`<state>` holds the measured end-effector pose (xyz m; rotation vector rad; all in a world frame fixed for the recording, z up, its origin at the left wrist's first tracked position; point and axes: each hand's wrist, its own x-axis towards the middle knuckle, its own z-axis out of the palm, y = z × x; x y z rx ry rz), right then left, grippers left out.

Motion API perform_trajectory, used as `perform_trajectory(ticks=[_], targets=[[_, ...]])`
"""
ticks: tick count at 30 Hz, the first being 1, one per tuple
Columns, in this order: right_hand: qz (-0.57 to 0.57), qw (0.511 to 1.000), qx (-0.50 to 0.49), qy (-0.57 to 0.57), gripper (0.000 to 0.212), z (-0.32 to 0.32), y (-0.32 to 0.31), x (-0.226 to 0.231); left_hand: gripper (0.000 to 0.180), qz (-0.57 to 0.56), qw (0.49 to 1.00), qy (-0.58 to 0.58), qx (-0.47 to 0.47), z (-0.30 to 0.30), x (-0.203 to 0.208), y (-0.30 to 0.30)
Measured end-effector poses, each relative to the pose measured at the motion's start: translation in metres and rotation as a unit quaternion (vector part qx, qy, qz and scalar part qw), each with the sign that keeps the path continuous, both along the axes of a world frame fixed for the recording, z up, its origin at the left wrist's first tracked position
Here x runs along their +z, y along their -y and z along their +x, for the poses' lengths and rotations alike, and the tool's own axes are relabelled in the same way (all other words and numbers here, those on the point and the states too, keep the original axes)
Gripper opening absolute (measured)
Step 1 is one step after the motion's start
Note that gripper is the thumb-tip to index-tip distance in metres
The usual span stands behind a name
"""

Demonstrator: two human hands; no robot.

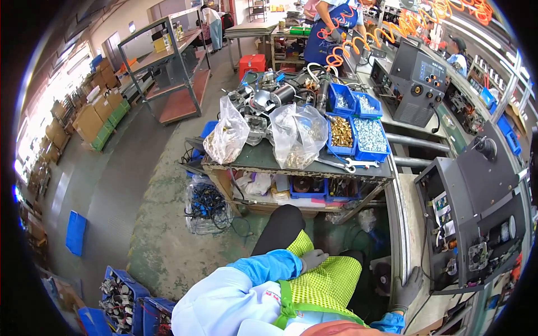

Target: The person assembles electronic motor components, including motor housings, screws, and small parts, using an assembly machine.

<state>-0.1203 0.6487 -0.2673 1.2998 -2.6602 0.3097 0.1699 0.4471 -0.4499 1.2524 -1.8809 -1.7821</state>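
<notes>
I sit with a yellow-green checked apron (325, 283) over my lap. My left hand (311, 259), in a grey glove with a blue sleeve cover, rests on my thigh with fingers curled and holds nothing. My right hand (408, 291), also grey-gloved, hangs at my right side next to the conveyor edge, fingers apart and empty. An open dark grey machine casing (476, 224) with exposed wiring stands on the line just right of that hand.
A green work table (269, 159) ahead carries two clear bags of small brass parts (227, 137), blue bins of screws (370, 134), wrenches (347, 164) and motors. Blue crates (120, 299) sit at lower left. A metal shelf cart (174, 73) stands farther back. Other people work at the far end.
</notes>
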Motion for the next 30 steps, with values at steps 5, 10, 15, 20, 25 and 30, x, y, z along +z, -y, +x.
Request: perform_trajectory(ticks=[5,10,15,20,25,30], targets=[[0.001,1.000,0.004,-0.003,0.078,-0.003,0.001,0.001,0.044,0.009,1.000,-0.001,0.001,0.000,0.000,0.000],[-0.009,1.000,0.008,-0.001,0.077,0.001,0.003,0.003,0.045,-0.008,1.000,-0.003,-0.007,0.000,0.002,-0.001],[-0.002,1.000,0.003,0.000,0.078,0.001,0.003,0.004,0.047,-0.029,0.999,0.006,-0.015,0.001,0.004,0.000],[-0.019,0.999,0.027,-0.005,0.077,-0.009,-0.001,-0.007,0.046,-0.038,0.999,0.007,-0.002,0.000,0.001,0.000],[-0.004,1.000,0.008,0.003,0.077,-0.002,0.002,0.003,0.045,0.027,1.000,0.002,-0.010,0.002,0.014,-0.001],[-0.013,0.999,0.029,-0.013,0.076,-0.007,0.000,-0.004,0.045,-0.020,1.000,0.008,-0.004,0.000,-0.002,-0.001]])
